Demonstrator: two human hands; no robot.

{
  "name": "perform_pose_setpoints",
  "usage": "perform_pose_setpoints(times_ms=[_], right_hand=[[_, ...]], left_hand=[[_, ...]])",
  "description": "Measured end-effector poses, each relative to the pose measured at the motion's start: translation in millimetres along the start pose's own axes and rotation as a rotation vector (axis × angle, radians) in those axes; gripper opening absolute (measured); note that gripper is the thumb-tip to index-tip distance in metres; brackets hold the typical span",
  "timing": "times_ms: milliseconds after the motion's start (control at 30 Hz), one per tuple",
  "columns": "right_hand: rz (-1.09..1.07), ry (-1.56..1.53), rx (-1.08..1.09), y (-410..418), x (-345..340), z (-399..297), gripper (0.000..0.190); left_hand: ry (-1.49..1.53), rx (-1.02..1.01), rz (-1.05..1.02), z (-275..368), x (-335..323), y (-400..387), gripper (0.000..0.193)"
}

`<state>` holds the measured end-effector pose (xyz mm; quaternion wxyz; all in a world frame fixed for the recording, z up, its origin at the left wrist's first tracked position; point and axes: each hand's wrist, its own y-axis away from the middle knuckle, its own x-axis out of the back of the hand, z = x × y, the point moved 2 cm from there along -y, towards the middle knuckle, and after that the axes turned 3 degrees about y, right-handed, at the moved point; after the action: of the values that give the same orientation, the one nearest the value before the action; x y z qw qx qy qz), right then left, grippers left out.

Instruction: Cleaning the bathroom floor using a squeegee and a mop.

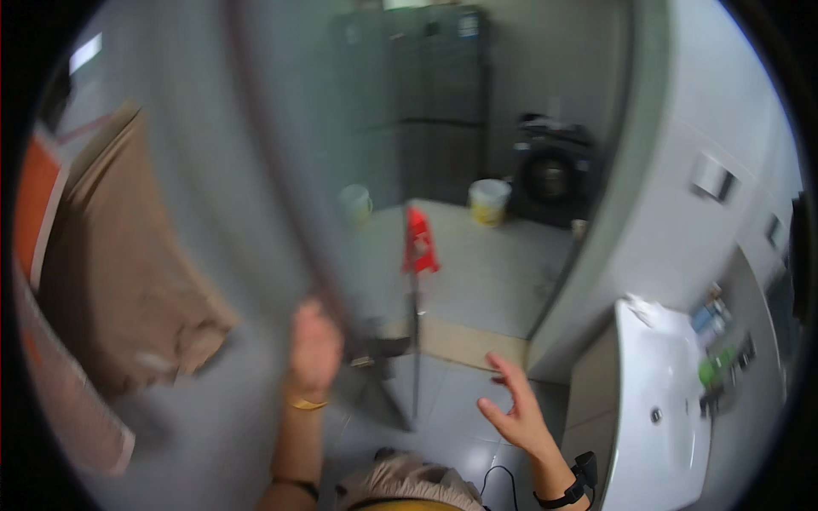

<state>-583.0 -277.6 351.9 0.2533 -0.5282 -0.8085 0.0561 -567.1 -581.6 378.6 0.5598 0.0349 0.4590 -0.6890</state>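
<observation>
My left hand [316, 348] is raised with its palm flat, close to or against the edge of a glass door [255, 211]; whether it touches cannot be told, as the view is blurred. A gold band sits at that wrist. My right hand [514, 405] hangs over the tiled floor to the right, thumb and fingers apart, holding nothing. Between and beyond the hands is the door's edge with a metal handle [415, 313]. A red bag or cloth [420, 243] with a pale mark shows above the handle.
A white washbasin [664, 409] with a tap, bottles and a green item stands at the right. Beyond the doorway are a beige threshold [473, 345], a yellow-white bucket [489, 201], a dark refrigerator [441, 108] and a black washing machine [553, 172]. Brown cloth [134, 268] hangs at the left.
</observation>
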Motion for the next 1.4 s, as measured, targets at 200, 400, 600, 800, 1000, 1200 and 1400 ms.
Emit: perform_pose_setpoints(times_ms=[200,400,600,800,1000,1200,1400], right_hand=[[0.309,0.067,0.215,-65,-49,-28,0.092],[1.090,0.465,0.046,-120,-12,28,0.076],[1.364,0.409,-0.032,-112,20,92,0.054],[1.498,0.426,-0.171,-95,58,135,0.071],[1.483,0.372,-0.224,-90,48,144,0.066],[1.472,0.412,-0.250,-99,59,147,0.070],[1.294,0.391,-0.055,-97,67,136,0.061]], left_hand=[[-0.570,0.332,-0.070,-13,43,-40,0.033],[-0.930,0.319,0.670,-76,305,-74,0.026],[-1.253,0.465,0.522,-200,409,-141,0.041],[-1.650,0.325,0.834,-224,421,-221,0.054],[-1.804,0.394,0.901,-227,451,-209,0.029],[-1.920,0.116,0.629,-197,446,-180,0.026],[-1.179,0.239,0.882,-132,420,-96,0.029]])
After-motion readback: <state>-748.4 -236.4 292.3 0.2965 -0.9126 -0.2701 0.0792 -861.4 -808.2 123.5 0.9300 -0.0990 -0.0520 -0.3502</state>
